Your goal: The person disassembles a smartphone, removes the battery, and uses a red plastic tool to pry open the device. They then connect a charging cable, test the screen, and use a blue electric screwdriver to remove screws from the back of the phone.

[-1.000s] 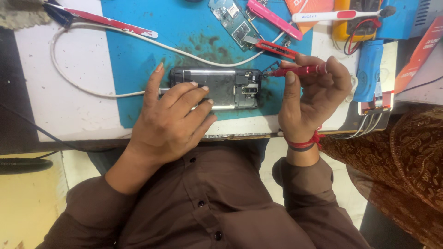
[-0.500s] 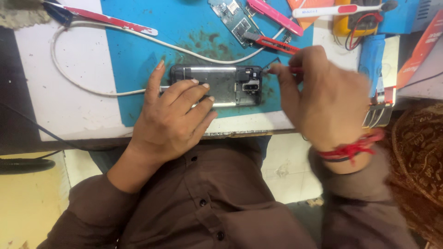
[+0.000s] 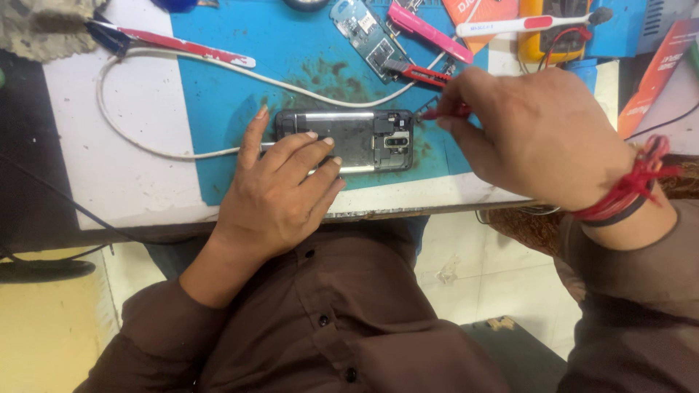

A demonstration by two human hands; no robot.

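An opened phone [image 3: 362, 138] with its back cover off lies on a blue work mat [image 3: 218, 80]. My left hand [image 3: 280, 193] rests flat on the phone's left part and pins it down. My right hand [image 3: 528, 135] is closed on a small red-handled tool [image 3: 440, 110], whose tip hovers just off the phone's right end. Red threads are tied round my right wrist.
A white cable [image 3: 138, 102] loops across the mat and the white table [image 3: 131, 182]. A bare circuit board [image 3: 364, 33], a pink tool [image 3: 429, 33], red tweezers [image 3: 419, 73], a white toothbrush [image 3: 524, 25] and a red-and-white tool [image 3: 182, 47] lie at the back.
My right hand has turned over from beside the phone, carrying the red tool toward the phone's right end. My left hand has stayed on the phone.
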